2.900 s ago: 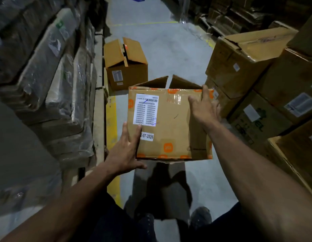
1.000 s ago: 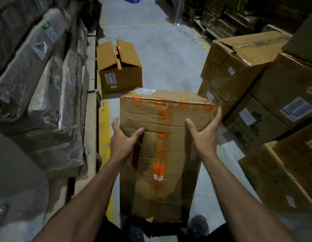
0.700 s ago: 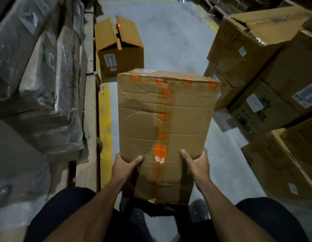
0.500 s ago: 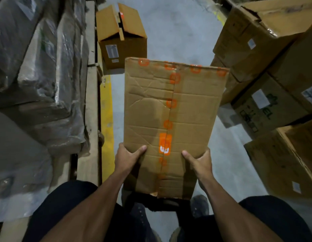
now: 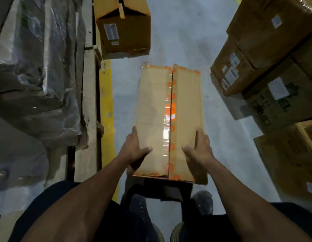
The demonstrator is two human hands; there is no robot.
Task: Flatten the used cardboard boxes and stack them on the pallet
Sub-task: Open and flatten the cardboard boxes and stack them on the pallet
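Observation:
A brown cardboard box [image 5: 155,109] with clear and orange printed tape along its middle seam stands low over the grey floor, its long top face toward me. My left hand [image 5: 134,151] grips its near left edge, thumb on top. My right hand [image 5: 198,151] grips the near right edge in the same way. The seam runs from me away, slightly split at the far end. A wooden pallet [image 5: 89,109] lies to the left, loaded with plastic-wrapped flattened cardboard [image 5: 38,70].
Another brown box [image 5: 123,30] with raised flaps stands on the floor ahead. Stacked labelled cartons [image 5: 266,55] wall off the right side. A yellow floor line [image 5: 106,105] runs beside the pallet. My shoes [image 5: 202,203] are under the held box.
I turned the box from its labelled side onto the taped face, slid both hands to its near end, and lowered it toward the floor as my view tipped down.

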